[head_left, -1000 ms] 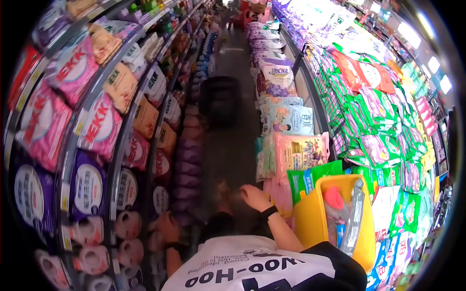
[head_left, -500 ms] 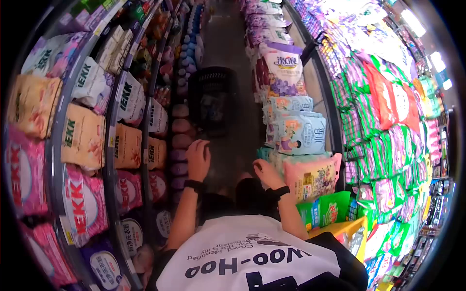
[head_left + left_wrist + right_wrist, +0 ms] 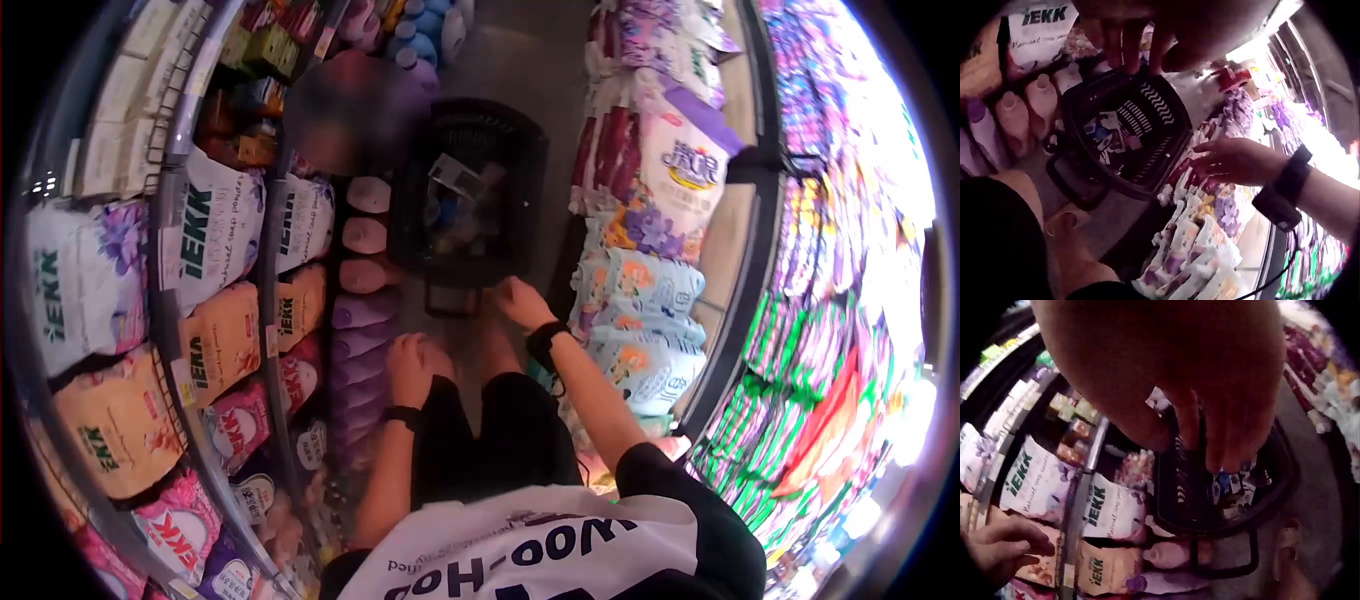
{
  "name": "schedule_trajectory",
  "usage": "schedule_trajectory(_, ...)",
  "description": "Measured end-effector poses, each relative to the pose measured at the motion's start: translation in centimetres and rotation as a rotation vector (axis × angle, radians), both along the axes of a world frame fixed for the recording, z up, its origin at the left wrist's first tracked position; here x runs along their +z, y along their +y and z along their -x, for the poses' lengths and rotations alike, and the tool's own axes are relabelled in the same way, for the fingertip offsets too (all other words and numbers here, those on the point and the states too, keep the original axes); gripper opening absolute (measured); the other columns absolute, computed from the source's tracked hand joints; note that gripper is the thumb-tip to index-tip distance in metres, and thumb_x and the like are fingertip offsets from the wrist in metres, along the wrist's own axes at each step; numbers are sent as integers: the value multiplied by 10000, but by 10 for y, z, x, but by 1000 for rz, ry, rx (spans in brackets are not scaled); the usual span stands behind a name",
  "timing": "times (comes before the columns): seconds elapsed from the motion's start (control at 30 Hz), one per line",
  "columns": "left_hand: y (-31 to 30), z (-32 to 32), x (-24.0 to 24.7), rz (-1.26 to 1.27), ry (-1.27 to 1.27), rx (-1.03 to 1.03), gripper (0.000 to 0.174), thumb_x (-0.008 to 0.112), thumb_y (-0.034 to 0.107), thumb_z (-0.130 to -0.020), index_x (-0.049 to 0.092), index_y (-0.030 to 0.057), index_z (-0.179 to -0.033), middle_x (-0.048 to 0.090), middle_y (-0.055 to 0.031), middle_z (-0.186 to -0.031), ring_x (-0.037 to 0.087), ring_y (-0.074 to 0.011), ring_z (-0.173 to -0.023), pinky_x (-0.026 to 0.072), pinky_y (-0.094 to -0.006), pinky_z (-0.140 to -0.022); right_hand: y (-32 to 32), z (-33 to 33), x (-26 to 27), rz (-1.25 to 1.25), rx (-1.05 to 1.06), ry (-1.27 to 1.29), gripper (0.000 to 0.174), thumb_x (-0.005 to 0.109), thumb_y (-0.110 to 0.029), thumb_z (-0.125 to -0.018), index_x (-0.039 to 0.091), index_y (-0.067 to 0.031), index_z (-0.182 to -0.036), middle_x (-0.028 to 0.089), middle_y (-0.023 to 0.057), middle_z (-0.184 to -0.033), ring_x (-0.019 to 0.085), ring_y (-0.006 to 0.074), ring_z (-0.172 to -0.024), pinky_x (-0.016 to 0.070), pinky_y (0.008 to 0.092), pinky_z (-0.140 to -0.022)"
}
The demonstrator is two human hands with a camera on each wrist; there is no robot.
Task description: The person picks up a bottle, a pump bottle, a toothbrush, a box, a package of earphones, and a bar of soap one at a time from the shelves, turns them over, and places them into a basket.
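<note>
A black shopping basket [image 3: 520,195] stands on the aisle floor ahead of my legs, with several small items, one a white packet [image 3: 459,178], inside. Its handle [image 3: 1079,201] sticks out toward my feet. My right hand [image 3: 522,304] hangs above the basket's near end with loosely bent fingers. In the left wrist view that right hand [image 3: 1238,160] is empty and apart from the handle. My left hand [image 3: 409,372] hangs beside my knee, nearest the purple bottles [image 3: 358,345], with nothing in it. Its relaxed fingers [image 3: 1132,47] show at the top of the left wrist view.
On the left, shelves carry IEKK bags [image 3: 222,235] and a row of pink bottles [image 3: 365,236] along the floor. On the right, a low ledge holds detergent bags [image 3: 680,165] and light-blue packs [image 3: 645,365]. Stacked green and purple packs [image 3: 790,340] lie beyond the rail.
I have moved forward along the aisle, so the basket is now nearer and larger. The yellow bin has left the view. My right hand has come forward; the left has dropped back a little.
</note>
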State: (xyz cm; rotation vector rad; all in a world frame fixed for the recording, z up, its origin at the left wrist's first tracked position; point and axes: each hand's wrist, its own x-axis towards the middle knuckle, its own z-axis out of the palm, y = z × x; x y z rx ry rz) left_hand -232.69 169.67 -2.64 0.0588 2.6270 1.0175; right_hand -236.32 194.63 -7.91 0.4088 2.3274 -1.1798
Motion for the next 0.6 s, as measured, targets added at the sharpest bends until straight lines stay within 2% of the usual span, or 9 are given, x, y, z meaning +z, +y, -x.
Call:
schedule_trajectory(0.07, 11, 22, -21, -12, -75, 49, 210, 523, 96, -814, 538, 26, -1011, 521, -160, -990, 485, -334, -967, 386, -389, -838, -2, 37, -50, 0, 66, -146, 378, 576, -244, -781, 490, 20, -1038, 568, 229, -992, 543, 379, -924, 450, 432, -754)
schedule_trajectory(0.17, 27, 59, -82, -31, -225, 98, 233, 516, 125, -843, 529, 21, -1052, 529, -150, -1062, 494, -310, -1007, 385, -371, -867, -5, 88, -130, -65, 214, -327, 667, 597, -380, -786, 344, 86, -1190, 554, 261, -1005, 558, 363, -923, 464, 427, -758)
schedule_trajectory(0.2, 35, 72, -102, -23, -251, 105, 233, 516, 125, -843, 529, 21, -1052, 529, -150, -1062, 494, -310, -1007, 385, -371, -867, -8, 100, -145, -55, 222, -353, 667, 597, -380, -786, 344, 86, -1190, 554, 261, -1005, 558, 363, -923, 464, 427, -758)
schedule_trajectory(0.27, 57, 121, -148, -272, -528, 302, 283, 507, 130, -858, 500, 19, -1118, 527, -146, -1119, 498, -290, -1043, 381, -365, -887, -15, 139, -175, -118, 211, -410, 787, 608, -441, -761, 279, 95, -1235, 536, 267, -1050, 550, 375, -936, 465, 407, -787)
schedule_trajectory(0.33, 75, 160, -204, -381, -632, 345, 382, 511, 189, -864, 444, 21, -1201, 510, -144, -1180, 491, -278, -1083, 370, -350, -911, -22, 151, -246, -204, 205, -378, 858, 615, -476, -743, 237, 95, -1261, 510, 268, -1096, 535, 374, -968, 460, 402, -808)
schedule_trajectory(0.43, 91, 212, -273, -336, -813, 329, 486, 477, 284, -868, 377, 17, -1261, 431, -167, -1272, 422, -288, -1161, 349, -360, -932, -31, 178, -313, -358, 231, -399, 1035, 634, -543, -702, 101, 87, -1327, 410, 283, -1230, 459, 384, -1096, 429, 409, -879)
schedule_trajectory(0.5, 95, 220, -336, -292, -1026, 383, 532, 452, 313, -873, 337, 13, -1297, 379, -174, -1319, 372, -300, -1201, 327, -384, -946, -27, 173, -395, -276, 127, -382, 1061, 668, -496, -696, 48, 67, -1349, 366, 276, -1280, 404, 361, -1169, 408, 416, -912)
schedule_trajectory(0.57, 92, 183, -420, -259, -1135, 451, 552, 445, 319, -876, 313, 12, -1315, 359, -176, -1335, 351, -307, -1216, 314, -399, -955, -28, 174, -420, -206, 80, -419, 1042, 687, -440, -695, 48, 58, -1350, 353, 273, -1293, 397, 358, -1178, 399, 420, -924)
schedule_trajectory(0.6, 93, 158, -456, -224, -998, 444, 507, 476, 325, -850, 409, -4, -1230, 413, -210, -1267, 403, -349, -1147, 341, -396, -923, -28, 172, -422, -152, 11, -418, 1027, 707, -385, -694, 48, 49, -1352, 340, 270, -1305, 390, 355, -1187, 390, 424, -936)
